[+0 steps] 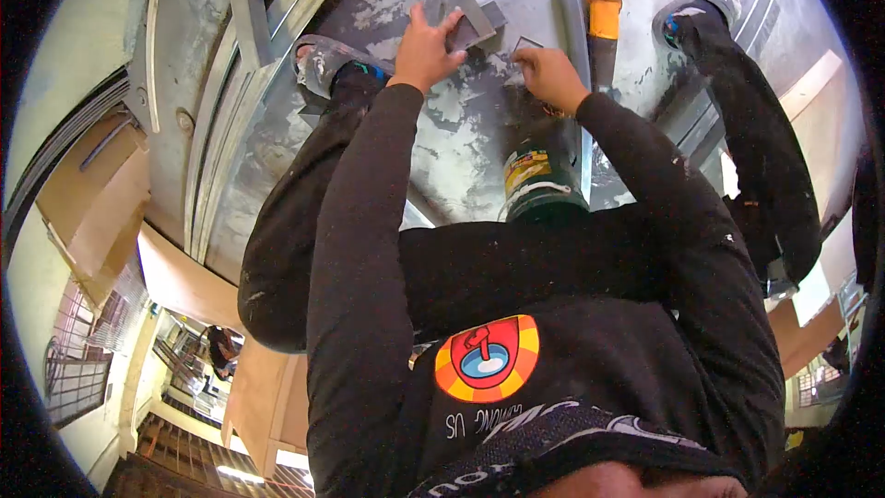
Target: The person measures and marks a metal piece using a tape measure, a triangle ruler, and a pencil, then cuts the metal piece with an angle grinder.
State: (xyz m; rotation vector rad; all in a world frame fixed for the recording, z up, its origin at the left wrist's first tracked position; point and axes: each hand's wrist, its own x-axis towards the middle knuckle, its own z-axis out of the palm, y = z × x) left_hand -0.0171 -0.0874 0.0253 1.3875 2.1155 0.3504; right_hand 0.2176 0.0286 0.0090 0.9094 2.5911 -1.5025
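My left hand (428,53) has its fingers spread around the lower corner of a grey triangular square (461,11), holding it over the floor. Beneath the square's right corner, the end of a short flat metal piece (494,15) shows. To the right, my right hand (553,78) is closed in a pinch by a small thin-edged item (527,42), too small to name. An angle grinder (604,14) with a yellow body and a reddish disc lies beyond my right hand. Between the grinder and my hands stands a long curved-looking metal strip (569,14).
A dark bucket (544,195) with a colourful label sits close to my lap. Long metal profiles (241,97) lie along the left, and more metal channels (696,124) lie at the right. My legs frame the stained floor (452,152). Another person (221,350) is at the far lower left.
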